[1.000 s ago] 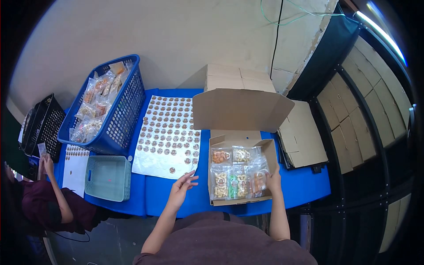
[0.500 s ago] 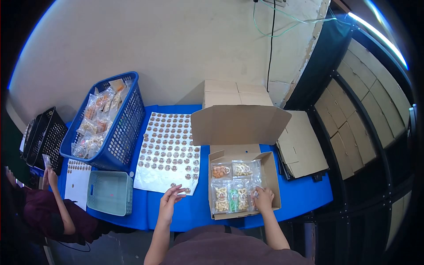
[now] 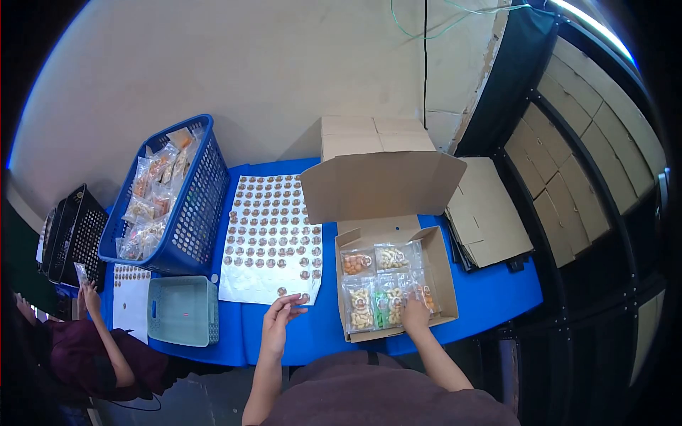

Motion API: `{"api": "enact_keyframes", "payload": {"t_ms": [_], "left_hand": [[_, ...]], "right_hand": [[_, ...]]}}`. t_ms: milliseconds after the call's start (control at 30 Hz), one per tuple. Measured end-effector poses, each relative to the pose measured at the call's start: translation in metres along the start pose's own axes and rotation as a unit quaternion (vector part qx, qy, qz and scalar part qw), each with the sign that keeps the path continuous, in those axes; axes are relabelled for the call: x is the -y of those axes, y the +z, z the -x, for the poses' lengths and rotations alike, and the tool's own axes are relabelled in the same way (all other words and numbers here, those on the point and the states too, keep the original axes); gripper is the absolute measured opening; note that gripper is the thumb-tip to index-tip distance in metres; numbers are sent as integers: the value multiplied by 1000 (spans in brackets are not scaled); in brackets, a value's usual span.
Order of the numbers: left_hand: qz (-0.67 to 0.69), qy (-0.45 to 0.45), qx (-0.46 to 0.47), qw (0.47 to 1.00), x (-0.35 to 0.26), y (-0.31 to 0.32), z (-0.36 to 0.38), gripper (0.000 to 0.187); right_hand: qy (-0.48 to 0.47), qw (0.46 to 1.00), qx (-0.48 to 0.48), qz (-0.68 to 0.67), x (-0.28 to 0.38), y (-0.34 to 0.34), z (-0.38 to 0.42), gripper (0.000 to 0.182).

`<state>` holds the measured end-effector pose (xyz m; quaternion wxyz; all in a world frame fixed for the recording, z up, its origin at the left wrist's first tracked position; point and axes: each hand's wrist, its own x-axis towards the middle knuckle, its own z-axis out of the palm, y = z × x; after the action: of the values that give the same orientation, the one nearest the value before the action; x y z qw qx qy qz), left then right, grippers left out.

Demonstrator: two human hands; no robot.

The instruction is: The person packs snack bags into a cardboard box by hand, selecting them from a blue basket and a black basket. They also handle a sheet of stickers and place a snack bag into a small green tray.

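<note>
The right hand reaches into the open cardboard box at lower center right. Its fingertips rest at the front-row snack packets, beside the packet of orange pieces; whether they grip a packet cannot be determined. The left hand is at lower center, its fingers loosely curled and narrowly spaced, tips at the lower right corner of the sticker sheet. Whether these tips hold a sticker cannot be determined.

Inside the box, the rear row comprises a packet of round orange snacks and a packet of pale nuts. The front row includes a packet of curved pale nuts and, to its right, a green-colored packet. The box lid stands raised behind.

Left of the sticker sheet are a blue perforated basket filled with packets and, below it, a pale green plastic tray. Flat cardboard blanks lie at center right. At the left edge, a co-worker's hand holds a small clear packet.
</note>
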<state>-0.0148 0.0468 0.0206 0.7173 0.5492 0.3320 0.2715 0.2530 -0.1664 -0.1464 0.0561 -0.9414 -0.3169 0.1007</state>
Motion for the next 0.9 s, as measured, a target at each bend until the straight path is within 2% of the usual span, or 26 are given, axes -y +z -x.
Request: {"api": "enact_keyframes", "payload": {"t_ms": [67, 100, 167, 200, 267, 300, 367, 500, 600, 667, 767, 900], "left_hand": [[-6, -7, -2, 1000, 2, -2, 3, 30], [2, -5, -4, 1000, 4, -3, 1, 30], [9, -7, -5, 1000, 6, -5, 2, 30], [12, -6, -6, 1000, 7, -5, 2, 30], [13, -4, -8, 1000, 7, -4, -1, 29], [14, -5, -6, 1000, 7, -3, -1, 29], [12, -8, -8, 1000, 7, -5, 1, 29], [11, -6, -3, 1000, 9, -3, 1, 29], [12, -4, -5, 1000, 11, -4, 0, 29], [15, -3, -8, 1000, 12, -4, 0, 29], [13, -3, -9, 1000, 11, -3, 2, 29], [13, -4, 1, 1000, 10, -3, 2, 29]], "right_hand": [[-18, 962, -271, -27, 2, 11, 2, 45], [-19, 962, -272, -29, 1, 12, 0, 45], [6, 990, -143, -18, -7, 13, 1, 42], [9, 990, -141, -17, -6, 6, 4, 42], [7, 999, 7, 33, 2, -24, 6, 35], [4, 999, 10, 31, 7, -33, 5, 35], [59, 995, 85, 13, 13, -43, 3, 27], [71, 994, 74, 40, -1, -19, -6, 25], [122, 988, 88, 34, -4, -18, -10, 29], [38, 996, 66, 54, -13, -11, -10, 31], [75, 988, 109, 74, -13, -13, -9, 31], [60, 994, 82, 46, -12, -17, -10, 35]]}}
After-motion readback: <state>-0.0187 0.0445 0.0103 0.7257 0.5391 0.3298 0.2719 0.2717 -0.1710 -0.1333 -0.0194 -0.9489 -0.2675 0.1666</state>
